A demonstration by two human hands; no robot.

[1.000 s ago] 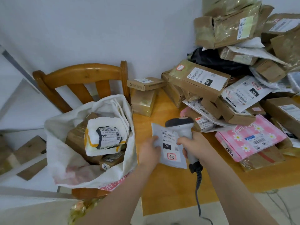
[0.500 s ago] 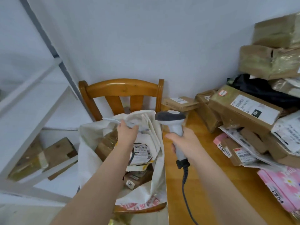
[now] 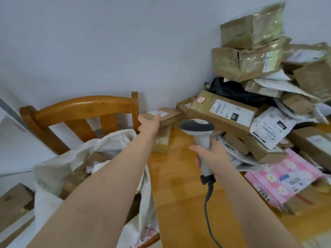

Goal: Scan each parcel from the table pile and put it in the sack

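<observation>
Gripping nothing yet, the left hand (image 3: pixel 149 124) reaches out over the table's near corner, fingers spread against the end of a small flat box (image 3: pixel 162 114) that lies on top of another carton (image 3: pixel 162 140) beside the chair back; whether the fingers have closed on it cannot be told from here. Half a second ago that same hand was down at the mouth of the sack, letting go of a white mailer; a second ago the mailer sat under the scanner; so one parcel is scanned and bagged, and the cycle is starting over with the next.

The table pile (image 3: pixel 259 90) rises at right against the wall (dozens of cartons and mailers, by the look of it, still unscanned), so the job appears far from done; the white sack (image 3: pixel 53 172) stands open on the wooden chair (image 3: pixel 78 108) at left, boxes showing inside; the right hand (image 3: pixel 210 156) is wrapped around the handle of the corded scanner (image 3: pixel 198 127), head raised and aimed towards the pile, ready for the label on the small flat box once it is drawn clear.
</observation>
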